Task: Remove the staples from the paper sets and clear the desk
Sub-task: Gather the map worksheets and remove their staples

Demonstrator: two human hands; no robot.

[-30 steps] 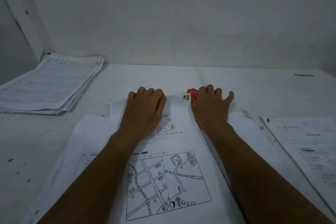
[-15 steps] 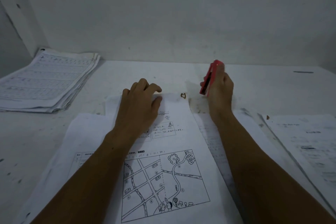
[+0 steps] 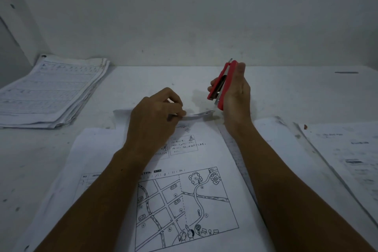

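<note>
Several stacks: three lots of paper lie on the white desk [image 3: 266, 88], and I take them from largest to smallest.
Far-left pile [image 3: 51, 92]: thick, squared stack near the wall; likely heavy as a block and prone to sliding sheet over sheet, so I would lift it from underneath with both palms.
Right-hand sheets [image 3: 347, 149]: a thinner set lying flat at the desk's right edge, with a small dark speck at its top corner that may be a staple; I cannot tell for sure.
Map worksheet set [image 3: 184, 200]: lies in the middle, on top of other loose sheets, between the two forearms. It looks light, limp and easy to tear at the corner, so best pinched close to the stapled corner, not out at a free edge.
Lifted top edge [image 3: 196, 115]: curls up off the desk towards the tool; thin paper, it will buckle if pulled hard.
Left hand [image 3: 155, 116]: fingers curled, thumb and fingertips pinching that top edge and raising it.
Right hand [image 3: 235, 90]: wrapped round a red stapler with remover tip [image 3: 222, 84], held upright just above the raised corner, not touching it that I can see.
Red tool: rigid plastic and metal, small, smooth-sided; a firm grip round its body suits it.
Staple: too small to make out here.
</note>
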